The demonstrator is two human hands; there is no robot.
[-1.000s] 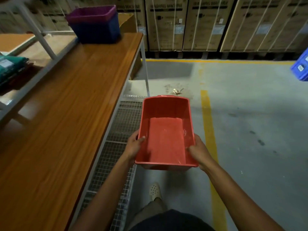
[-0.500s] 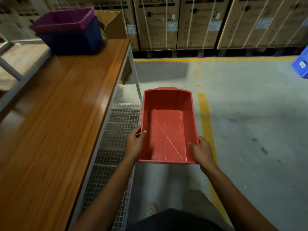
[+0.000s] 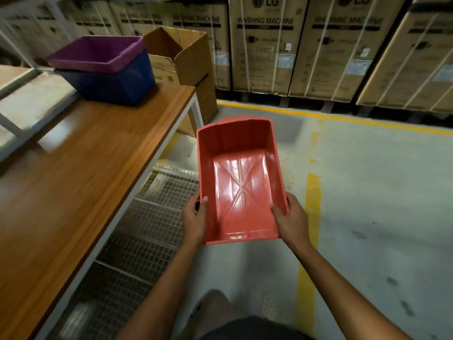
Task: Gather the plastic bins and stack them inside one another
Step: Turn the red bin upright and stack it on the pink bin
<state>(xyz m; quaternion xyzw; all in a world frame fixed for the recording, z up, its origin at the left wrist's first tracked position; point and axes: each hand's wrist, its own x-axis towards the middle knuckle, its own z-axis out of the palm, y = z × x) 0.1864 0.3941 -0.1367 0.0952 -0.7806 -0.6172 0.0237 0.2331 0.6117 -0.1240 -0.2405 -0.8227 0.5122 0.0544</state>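
Note:
An empty red plastic bin (image 3: 241,182) is held out in front of me above the floor, right of the table's edge. My left hand (image 3: 195,219) grips its near left rim and my right hand (image 3: 291,220) grips its near right rim, thumbs inside. At the table's far end a purple bin (image 3: 98,54) sits nested inside a dark blue bin (image 3: 115,83).
The long wooden table (image 3: 73,173) runs along my left, with a wire mesh shelf (image 3: 144,229) below it. An open cardboard box (image 3: 181,57) stands behind the table's far end. Washing machine cartons (image 3: 318,45) line the back wall. Yellow lines (image 3: 311,217) mark the concrete floor.
I have walked forward along the table carrying the red bin; the nested purple and blue bins are now closer and more to the centre. Both hands keep the same grip.

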